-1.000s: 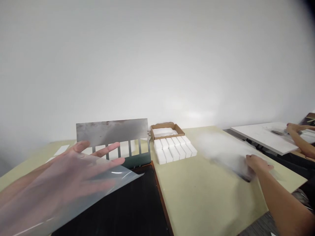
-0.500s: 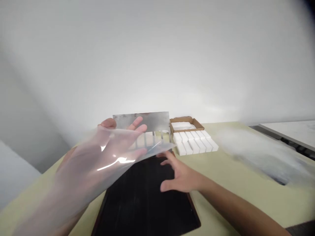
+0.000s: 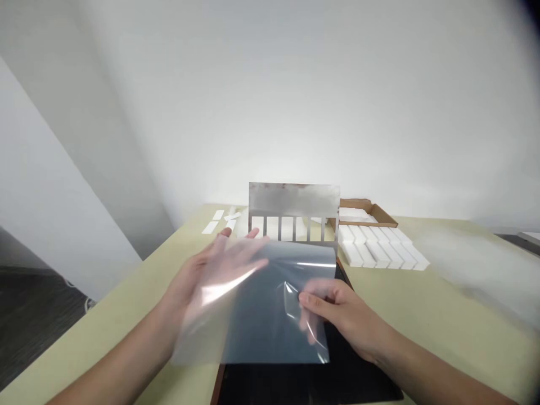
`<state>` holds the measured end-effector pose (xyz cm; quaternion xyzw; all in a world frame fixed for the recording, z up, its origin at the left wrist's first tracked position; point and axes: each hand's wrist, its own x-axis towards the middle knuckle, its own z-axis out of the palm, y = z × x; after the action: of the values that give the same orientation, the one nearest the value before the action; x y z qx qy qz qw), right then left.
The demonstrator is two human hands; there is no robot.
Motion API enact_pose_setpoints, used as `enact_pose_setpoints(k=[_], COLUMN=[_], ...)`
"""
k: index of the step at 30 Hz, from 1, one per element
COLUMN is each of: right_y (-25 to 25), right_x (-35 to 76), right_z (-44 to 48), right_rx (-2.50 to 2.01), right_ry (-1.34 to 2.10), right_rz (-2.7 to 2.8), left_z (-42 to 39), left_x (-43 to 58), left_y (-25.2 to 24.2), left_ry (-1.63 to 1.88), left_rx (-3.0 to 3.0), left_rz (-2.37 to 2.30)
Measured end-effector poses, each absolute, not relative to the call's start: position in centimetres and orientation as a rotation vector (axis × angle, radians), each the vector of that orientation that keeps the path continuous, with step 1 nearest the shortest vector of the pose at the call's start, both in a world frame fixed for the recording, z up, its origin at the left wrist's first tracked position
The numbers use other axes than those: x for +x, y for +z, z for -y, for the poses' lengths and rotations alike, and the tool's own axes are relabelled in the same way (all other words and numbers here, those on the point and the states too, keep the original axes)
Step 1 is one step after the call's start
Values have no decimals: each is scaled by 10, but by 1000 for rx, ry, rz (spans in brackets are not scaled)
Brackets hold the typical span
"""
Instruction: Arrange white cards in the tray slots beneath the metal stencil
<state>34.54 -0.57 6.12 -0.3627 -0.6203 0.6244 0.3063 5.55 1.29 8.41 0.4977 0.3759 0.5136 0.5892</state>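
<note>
A clear plastic sheet [image 3: 261, 315] with bright glare spreads in front of me above a black tray [image 3: 270, 385]. I cannot tell whether it is a single sheet or a bag. My right hand [image 3: 337, 306] pinches it near its right side, thumb in front and the other fingers showing through from behind. At the upper left, my left hand [image 3: 215, 264] lies behind the plastic with its fingers stretched and spread. Beyond the sheet, a metal plate with rectangular slots [image 3: 294, 197] stands upright at the tray's far end.
White blocks [image 3: 382, 250] sit in rows at the right, before a cardboard box [image 3: 386, 218] with white pieces inside. Small white strips [image 3: 211, 226] lie at the table's far left. A blurred pile of clear plastic [image 3: 476, 270] covers the right of the yellowish table [image 3: 439, 332].
My right hand, earlier stretched over the tray, now pinches the plastic. The sheet has come off my left forearm and hangs flatter over the tray. The view has turned left.
</note>
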Motion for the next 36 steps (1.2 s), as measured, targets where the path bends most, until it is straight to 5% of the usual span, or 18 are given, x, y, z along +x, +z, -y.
enact_pose_setpoints(k=[5, 13, 21, 36], right_y=[23, 27, 10, -9], right_x=[368, 401, 316, 316], right_z=[2, -7, 8, -2], right_rx=[-1379, -1700, -1053, -1111], right_ry=[1570, 664, 875, 653], right_rz=[1765, 1947, 2626, 2818], left_z=[-34, -37, -21, -1], left_x=[47, 19, 15, 18], left_y=[39, 20, 7, 2], left_ry=[944, 608, 444, 285], left_rx=[1272, 2072, 2539, 2919], left_rz=[-887, -1121, -1193, -1169])
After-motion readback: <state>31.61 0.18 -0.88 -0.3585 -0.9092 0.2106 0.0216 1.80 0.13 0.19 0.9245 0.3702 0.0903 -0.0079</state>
